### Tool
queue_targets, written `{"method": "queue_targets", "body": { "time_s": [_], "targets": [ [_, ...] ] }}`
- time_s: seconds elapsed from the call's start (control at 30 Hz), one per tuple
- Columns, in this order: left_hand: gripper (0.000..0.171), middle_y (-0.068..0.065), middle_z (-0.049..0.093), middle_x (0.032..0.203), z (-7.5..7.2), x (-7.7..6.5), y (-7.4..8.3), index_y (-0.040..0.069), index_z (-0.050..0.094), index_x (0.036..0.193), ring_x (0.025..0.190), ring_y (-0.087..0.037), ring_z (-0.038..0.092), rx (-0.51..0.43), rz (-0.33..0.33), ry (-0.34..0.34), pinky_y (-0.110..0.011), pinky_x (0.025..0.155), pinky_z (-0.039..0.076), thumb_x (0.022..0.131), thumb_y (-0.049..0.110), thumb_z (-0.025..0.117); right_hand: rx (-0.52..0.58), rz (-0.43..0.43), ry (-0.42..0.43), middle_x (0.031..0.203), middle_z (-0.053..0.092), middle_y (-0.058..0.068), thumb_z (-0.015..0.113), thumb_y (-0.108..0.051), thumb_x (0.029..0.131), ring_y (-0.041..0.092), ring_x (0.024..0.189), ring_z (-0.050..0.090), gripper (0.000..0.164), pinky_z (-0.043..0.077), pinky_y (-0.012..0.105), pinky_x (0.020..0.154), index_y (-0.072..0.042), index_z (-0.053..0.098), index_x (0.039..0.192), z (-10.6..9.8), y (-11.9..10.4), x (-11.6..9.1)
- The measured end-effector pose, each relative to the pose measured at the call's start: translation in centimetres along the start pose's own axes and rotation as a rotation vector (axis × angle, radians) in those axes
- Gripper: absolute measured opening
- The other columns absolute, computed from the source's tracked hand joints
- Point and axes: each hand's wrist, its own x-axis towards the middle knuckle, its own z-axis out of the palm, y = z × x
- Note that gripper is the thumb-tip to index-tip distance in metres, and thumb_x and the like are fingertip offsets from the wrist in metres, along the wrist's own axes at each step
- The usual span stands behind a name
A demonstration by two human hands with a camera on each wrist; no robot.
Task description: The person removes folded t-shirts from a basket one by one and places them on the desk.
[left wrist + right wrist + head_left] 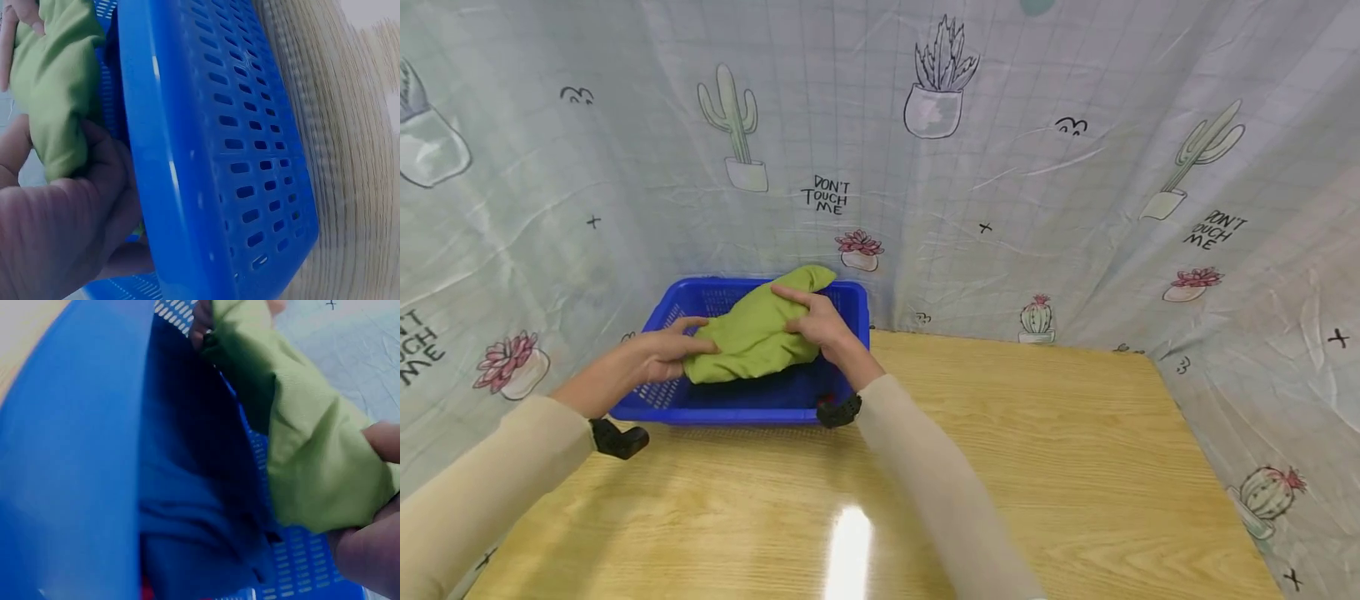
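A folded green cloth is held up over a blue plastic basket. My left hand grips its left end, the thumb on one face and the fingers curled under, as the left wrist view shows at the cloth. At the other end my right hand pinches the cloth, with thumb and fingers on its faces. Below it, in the right wrist view, a dark blue cloth lies inside the basket. A small bit of something red shows beside that cloth; its kind is hidden.
The basket stands on a wood-grain table, toward the back left. Close behind it hangs a curtain printed with cacti, which also encloses both sides. Black wrist devices are strapped at both cuffs.
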Motion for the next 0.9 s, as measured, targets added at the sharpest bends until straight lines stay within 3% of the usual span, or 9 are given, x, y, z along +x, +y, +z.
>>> {"method": "queue_targets", "body": {
  "time_s": [0.13,0.33,0.47,0.57,0.63,0.77,0.9],
  "targets": [
    [0.079,-0.019,0.024,0.136,0.2,-0.2,0.0,0.011,-0.008,0.155,0.083,-0.012,0.068,-0.018,0.004,-0.045,-0.029,0.076,0.059,0.103,0.0,0.05,-0.041,-0.058,0.008,0.157,0.045,-0.003,0.067,0.01,0.091,0.017,0.141,0.044,0.068,0.045,0.025,0.081,-0.036,0.063,0.14,-0.6,0.0,0.0],
    [0.064,-0.013,0.023,0.142,1.2,-0.3,-0.1,0.025,0.023,0.149,0.099,-0.017,0.064,-0.05,0.108,-0.099,-0.034,0.081,0.058,0.101,-0.004,0.054,-0.053,-0.097,0.012,0.156,0.046,-0.004,0.071,0.003,0.091,0.017,0.14,0.046,0.063,0.048,0.031,0.1,-0.039,0.064,0.138,-1.9,-0.4,-0.3],
    [0.071,-0.008,0.034,0.137,2.1,-0.5,0.2,0.029,0.041,0.151,0.101,-0.015,0.062,-0.03,0.215,-0.047,-0.032,0.079,0.058,0.094,-0.009,0.062,-0.041,-0.101,0.018,0.154,0.049,-0.003,0.075,-0.011,0.093,0.016,0.14,0.045,0.05,0.044,0.034,0.107,-0.037,0.067,0.135,-2.9,-0.6,-0.8],
    [0.077,-0.007,0.039,0.137,2.7,-0.8,0.5,0.025,0.042,0.155,0.1,-0.013,0.063,-0.059,0.309,-0.012,-0.028,0.077,0.058,0.091,-0.012,0.064,-0.047,-0.134,0.007,0.151,0.053,-0.003,0.076,-0.02,0.094,0.015,0.137,0.048,0.043,0.046,0.033,0.105,-0.031,0.068,0.135,-3.7,-0.9,-1.2],
    [0.074,-0.007,0.036,0.146,3.2,-1.0,0.7,0.022,0.041,0.157,0.102,-0.012,0.064,-0.105,0.361,-0.003,-0.027,0.078,0.058,0.094,-0.007,0.066,-0.055,-0.162,-0.012,0.148,0.055,-0.005,0.076,-0.02,0.094,0.015,0.131,0.053,0.043,0.049,0.032,0.099,-0.027,0.068,0.136,-4.2,-1.1,-1.5],
    [0.064,-0.005,0.017,0.167,4.3,-1.2,1.1,0.017,0.046,0.155,0.106,-0.01,0.066,-0.181,0.44,0.042,-0.025,0.08,0.058,0.097,0.007,0.07,-0.027,-0.192,-0.085,0.147,0.055,-0.005,0.076,-0.013,0.093,0.014,0.125,0.058,0.049,0.052,0.03,0.094,-0.023,0.065,0.14,-5.3,-1.7,-2.3],
    [0.063,-0.002,0.015,0.17,5.6,-1.2,1.8,0.017,0.052,0.151,0.107,-0.009,0.067,-0.154,0.505,0.099,-0.025,0.081,0.058,0.093,0.007,0.074,-0.052,-0.203,-0.097,0.15,0.053,-0.006,0.078,-0.011,0.091,0.014,0.129,0.056,0.057,0.049,0.031,0.101,-0.028,0.062,0.143,-6.4,-2.2,-3.4]
  ]
}}
